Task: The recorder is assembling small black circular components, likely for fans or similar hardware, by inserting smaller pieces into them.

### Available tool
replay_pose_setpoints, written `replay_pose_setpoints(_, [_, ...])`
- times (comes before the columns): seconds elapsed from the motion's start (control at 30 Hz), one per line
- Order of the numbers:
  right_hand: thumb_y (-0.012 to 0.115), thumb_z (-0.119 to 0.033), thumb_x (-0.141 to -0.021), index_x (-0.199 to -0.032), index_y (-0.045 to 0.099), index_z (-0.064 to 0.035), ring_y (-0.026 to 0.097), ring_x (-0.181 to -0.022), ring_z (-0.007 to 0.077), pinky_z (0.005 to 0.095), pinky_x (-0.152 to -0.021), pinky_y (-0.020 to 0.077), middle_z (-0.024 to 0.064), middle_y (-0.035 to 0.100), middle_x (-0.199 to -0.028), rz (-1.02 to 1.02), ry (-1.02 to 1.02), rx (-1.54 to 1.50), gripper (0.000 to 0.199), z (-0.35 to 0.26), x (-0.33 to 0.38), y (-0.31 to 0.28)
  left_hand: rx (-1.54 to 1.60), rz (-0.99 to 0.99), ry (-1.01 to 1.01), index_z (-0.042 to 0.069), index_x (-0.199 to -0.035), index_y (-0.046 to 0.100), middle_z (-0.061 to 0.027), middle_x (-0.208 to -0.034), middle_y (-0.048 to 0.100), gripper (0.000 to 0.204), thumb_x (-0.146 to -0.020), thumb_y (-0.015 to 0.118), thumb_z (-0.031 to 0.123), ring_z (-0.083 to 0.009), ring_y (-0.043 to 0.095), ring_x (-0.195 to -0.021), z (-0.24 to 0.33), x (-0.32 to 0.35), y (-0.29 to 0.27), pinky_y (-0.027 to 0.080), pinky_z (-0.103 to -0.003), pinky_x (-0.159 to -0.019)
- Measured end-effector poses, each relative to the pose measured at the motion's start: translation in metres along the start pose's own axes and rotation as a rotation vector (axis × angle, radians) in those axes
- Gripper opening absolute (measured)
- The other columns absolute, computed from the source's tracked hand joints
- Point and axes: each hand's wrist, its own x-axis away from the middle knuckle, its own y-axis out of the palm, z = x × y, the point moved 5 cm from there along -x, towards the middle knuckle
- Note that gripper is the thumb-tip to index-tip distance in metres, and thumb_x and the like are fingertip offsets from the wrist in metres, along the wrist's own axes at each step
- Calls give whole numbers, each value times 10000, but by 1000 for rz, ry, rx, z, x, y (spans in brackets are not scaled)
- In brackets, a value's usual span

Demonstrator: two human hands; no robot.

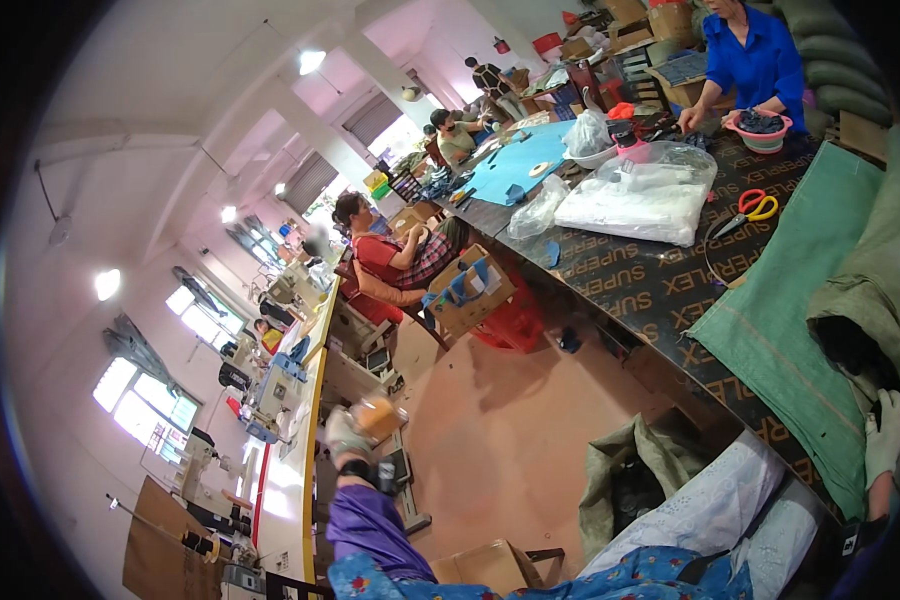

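My left hand (346, 436), in a pale glove, is stretched out low on the left beside the long sewing bench. It holds a small orange-brown object (378, 416), too smeared by motion to tell its kind. Over at the far right, my gloved right hand (884, 440) grips the edge of an olive-green woven sack (850, 295). The sack's mouth gapes and dark material (852, 350) shows inside. A flat green woven sack (785, 320) lies under it on the black-topped table.
Scissors (750, 212) and a clear plastic bag of white goods (640, 200) lie on the table (660, 300). An open sack (625, 480) and a cardboard box (488, 568) stand by my legs. Several people work nearby, one (755, 60) in blue across the table. Sewing machines (270, 395) line the left bench.
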Motion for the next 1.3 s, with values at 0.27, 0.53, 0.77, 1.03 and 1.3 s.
replay_pose_setpoints(0.27, [572, 35, -798, -1263, 469, -35, 444, -1197, 323, 357, -987, 373, 144, 412, -1328, -13, -9, -18, 482, -3, -1, 3, -88, 208, 417, 58, -843, 569, -86, -813, 574, 259, -884, 458, 288, -226, 583, -716, 154, -23, -7, 488, -345, -646])
replay_pose_setpoints(0.53, [565, 49, -790, -1258, 468, -28, 449, -1183, 324, 346, -984, 371, 143, 414, -1313, -57, -10, -92, 484, -14, -5, 5, -775, 63, 276, 161, -660, 478, 9, -588, 480, 212, -825, 557, 269, -180, 472, -484, 38, -54, -35, 379, -351, -448])
replay_pose_setpoints(0.77, [564, 47, -787, -1254, 468, -23, 448, -1182, 329, 354, -988, 367, 148, 407, -1316, -14, -16, -34, 481, -2, 2, 1, -463, -53, -4, 56, -976, 624, -58, -852, 609, 189, -873, 541, 190, -198, 591, -763, -76, 10, 50, 497, -342, -701])
replay_pose_setpoints(1.03, [613, -6, -765, -1208, 498, -34, 475, -1126, 363, 381, -951, 402, 161, 447, -1262, -23, -42, -8, 458, -40, -2, -15, -280, -448, -194, 62, -1080, 650, -14, -897, 619, 215, -896, 568, 138, -126, 569, -775, -124, 106, 211, 486, -275, -688])
replay_pose_setpoints(1.3, [622, -67, -749, -1156, 540, -54, 514, -1022, 353, 407, -862, 444, 144, 494, -1157, -45, 43, 40, 415, -56, -5, -35, -452, -879, 234, 46, -1037, 676, -18, -909, 630, 202, -890, 577, 143, -117, 566, -774, -134, 195, 430, 469, -263, -667])
